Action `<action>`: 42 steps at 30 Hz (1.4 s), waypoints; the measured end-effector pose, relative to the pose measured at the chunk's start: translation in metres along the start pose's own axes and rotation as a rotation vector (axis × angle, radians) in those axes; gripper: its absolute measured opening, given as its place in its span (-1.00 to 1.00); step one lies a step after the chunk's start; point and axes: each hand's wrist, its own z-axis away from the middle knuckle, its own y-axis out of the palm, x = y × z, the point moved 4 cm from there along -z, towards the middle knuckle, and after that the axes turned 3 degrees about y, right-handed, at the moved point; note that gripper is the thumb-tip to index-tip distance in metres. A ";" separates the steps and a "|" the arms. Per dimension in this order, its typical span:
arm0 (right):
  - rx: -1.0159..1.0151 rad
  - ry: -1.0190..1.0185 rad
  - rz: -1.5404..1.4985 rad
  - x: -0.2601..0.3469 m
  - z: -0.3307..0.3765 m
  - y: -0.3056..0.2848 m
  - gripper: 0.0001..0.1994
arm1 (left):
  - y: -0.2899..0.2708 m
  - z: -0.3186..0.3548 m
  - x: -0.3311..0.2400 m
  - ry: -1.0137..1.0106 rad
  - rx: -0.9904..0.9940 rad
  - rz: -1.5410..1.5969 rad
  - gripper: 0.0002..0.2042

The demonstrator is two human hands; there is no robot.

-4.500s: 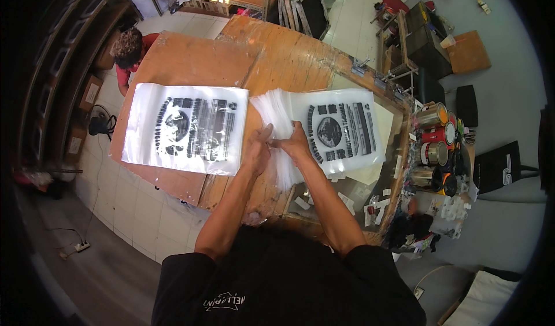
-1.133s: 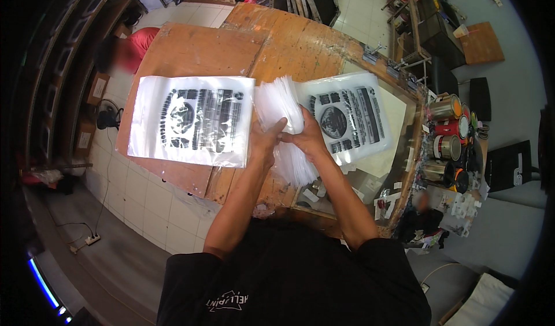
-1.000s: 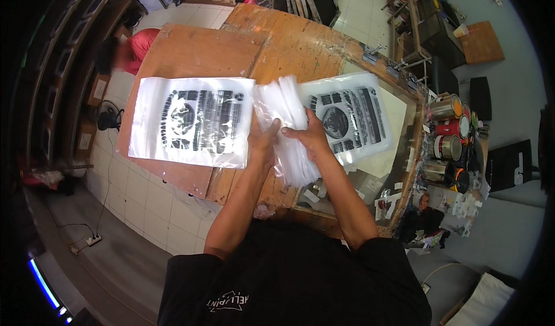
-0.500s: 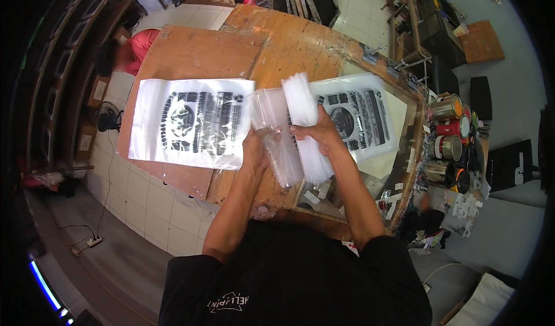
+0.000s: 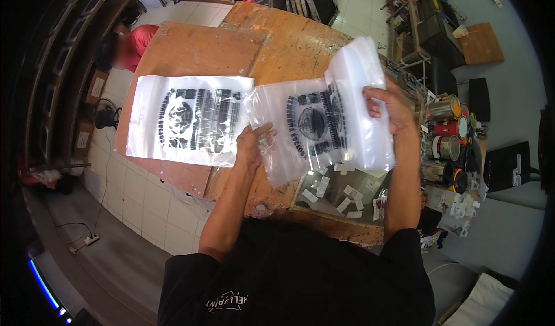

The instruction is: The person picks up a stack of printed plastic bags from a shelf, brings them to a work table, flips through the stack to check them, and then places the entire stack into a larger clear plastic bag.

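A printed bag [image 5: 312,122] stretches between the two hands above the right part of the bench [image 5: 289,54], tilted, its lower edge over the scraps [image 5: 309,195]. It is thin, see-through plastic, creased and faintly shiny, plain and clear along its left end, where the wood shows through. Its print is solid black: a curved row of block letters, a dark round emblem inside the curve, small dark squares above and below, and lines of lettering to the right that run up to the bundle [image 5: 367,135]. The left hand [image 5: 250,145] is closed, pinching the clear end between thumb and fingers. The right hand [image 5: 393,103] is curled round the right edge of the bundle, fingertips pressed on its front. The bundle looks milky and cloudier than the bag, with soft lengthwise folds and its top tipped up; how many layers it has, I cannot tell. Just left of the left hand, a pile [image 5: 191,121] lies flat on the bench, silvery with glare and bearing similar black print.
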 end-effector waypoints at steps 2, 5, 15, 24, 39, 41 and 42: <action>-0.021 -0.024 0.021 0.016 0.009 -0.008 -0.59 | 0.002 0.005 -0.004 -0.017 -0.007 -0.010 -0.68; 0.003 -0.051 0.047 0.025 0.014 -0.014 -0.54 | 0.000 0.002 -0.001 -0.056 -0.001 -0.011 -0.65; 0.000 0.030 0.288 -0.084 -0.018 0.047 -0.22 | 0.042 0.031 -0.018 -0.013 0.177 0.026 -0.61; 0.082 -0.130 0.044 -0.154 -0.026 0.089 -0.28 | 0.054 0.035 -0.006 -0.054 0.232 0.039 -0.61; 0.041 0.019 -0.071 -0.120 -0.020 0.054 -0.41 | 0.050 0.033 -0.007 -0.014 0.274 -0.101 -0.59; 0.039 -0.014 -0.003 -0.126 -0.016 0.068 -0.31 | 0.066 0.040 -0.004 0.025 0.297 -0.151 -0.59; 0.082 -0.046 0.140 -0.124 -0.011 0.077 -0.20 | 0.073 0.044 -0.006 0.060 0.311 -0.146 -0.60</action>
